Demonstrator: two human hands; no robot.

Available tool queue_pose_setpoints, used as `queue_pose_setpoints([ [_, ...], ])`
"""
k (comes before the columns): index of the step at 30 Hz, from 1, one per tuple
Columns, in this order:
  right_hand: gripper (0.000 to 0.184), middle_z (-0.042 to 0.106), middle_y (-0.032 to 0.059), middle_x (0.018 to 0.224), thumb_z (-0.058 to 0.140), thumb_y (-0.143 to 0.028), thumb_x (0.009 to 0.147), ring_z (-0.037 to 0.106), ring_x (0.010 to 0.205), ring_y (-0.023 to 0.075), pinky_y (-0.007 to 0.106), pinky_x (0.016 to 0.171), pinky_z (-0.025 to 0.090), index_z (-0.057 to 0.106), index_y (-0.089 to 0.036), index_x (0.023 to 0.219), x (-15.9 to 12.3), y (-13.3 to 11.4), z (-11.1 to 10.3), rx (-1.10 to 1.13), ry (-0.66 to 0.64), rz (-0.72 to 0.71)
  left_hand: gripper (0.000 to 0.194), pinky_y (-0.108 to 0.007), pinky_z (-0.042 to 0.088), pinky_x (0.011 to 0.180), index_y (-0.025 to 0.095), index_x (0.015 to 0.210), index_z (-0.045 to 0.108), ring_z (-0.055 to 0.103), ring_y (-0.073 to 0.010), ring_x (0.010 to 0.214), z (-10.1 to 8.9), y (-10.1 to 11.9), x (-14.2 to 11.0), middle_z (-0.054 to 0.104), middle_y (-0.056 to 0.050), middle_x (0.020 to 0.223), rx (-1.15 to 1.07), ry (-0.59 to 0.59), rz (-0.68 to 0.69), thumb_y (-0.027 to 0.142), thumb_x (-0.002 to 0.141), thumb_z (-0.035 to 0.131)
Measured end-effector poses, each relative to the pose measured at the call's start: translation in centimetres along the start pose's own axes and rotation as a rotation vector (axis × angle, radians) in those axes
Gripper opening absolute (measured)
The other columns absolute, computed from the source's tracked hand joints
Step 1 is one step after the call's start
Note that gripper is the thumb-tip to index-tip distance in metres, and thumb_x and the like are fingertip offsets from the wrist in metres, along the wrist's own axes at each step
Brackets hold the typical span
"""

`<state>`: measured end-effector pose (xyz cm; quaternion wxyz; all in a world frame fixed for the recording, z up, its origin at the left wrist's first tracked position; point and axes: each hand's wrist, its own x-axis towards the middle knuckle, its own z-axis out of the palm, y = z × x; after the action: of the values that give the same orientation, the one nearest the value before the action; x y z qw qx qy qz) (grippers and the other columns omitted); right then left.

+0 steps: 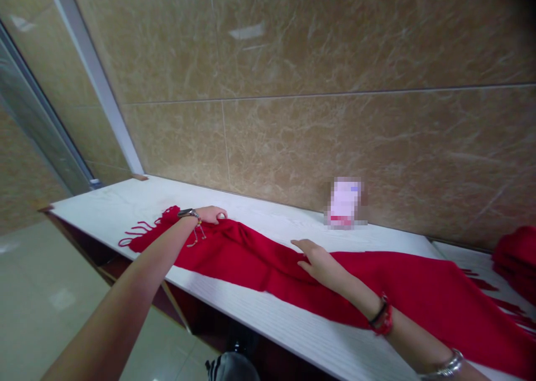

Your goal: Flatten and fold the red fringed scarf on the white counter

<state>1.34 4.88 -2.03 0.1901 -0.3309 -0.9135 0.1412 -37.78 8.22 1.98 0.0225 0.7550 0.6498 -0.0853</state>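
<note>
A long red scarf [247, 258] with a fringed end lies lengthwise on the white tabletop, its middle part rumpled into folds. My left hand [210, 215] is at the far edge of the scarf near the fringe, fingers curled in a pinch on the cloth. Over the scarf's middle, my right hand [316, 259] has its index finger stretched out and thumb apart, holding nothing. Whether its fingertips touch the cloth, I cannot tell. Towards the right the scarf spreads wider and flatter, partly hidden under my right forearm.
A blurred-out, phone-like object [344, 202] leans against the tiled wall [272, 141] behind the table. More red cloth [517, 261] is bundled at the far right. Below the white tabletop [138, 199] are dark open shelves. A bottle cap [95, 183] shows past the left end.
</note>
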Motion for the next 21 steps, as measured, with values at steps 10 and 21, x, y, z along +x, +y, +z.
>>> queue_pose_setpoints([
  [10,0.021,0.058,0.0103,0.085,0.039,-0.015,0.085,0.056,0.084,0.0215,0.036,0.080,0.046,0.059,-0.016,0.090,0.4,0.2,-1.7,-0.149,0.357,-0.011,0.030,-0.036,0.039,0.086,0.016,0.098,0.054,0.052,-0.0244,0.098,-4.1,-0.2,-3.2,0.059,-0.009,0.096,0.168,0.666,-0.295,0.010,0.071,0.042],
  [21,0.048,0.052,0.0111,0.125,0.052,-0.026,0.081,0.051,0.111,0.0223,0.036,0.093,0.042,0.041,-0.020,0.128,-4.5,-3.2,-2.6,-0.001,-0.204,-0.152,0.026,-0.025,0.042,0.071,0.020,0.084,0.054,0.057,-0.0171,0.083,1.2,-1.9,-11.8,0.059,-0.003,0.091,0.172,0.182,0.061,0.006,0.066,0.041],
])
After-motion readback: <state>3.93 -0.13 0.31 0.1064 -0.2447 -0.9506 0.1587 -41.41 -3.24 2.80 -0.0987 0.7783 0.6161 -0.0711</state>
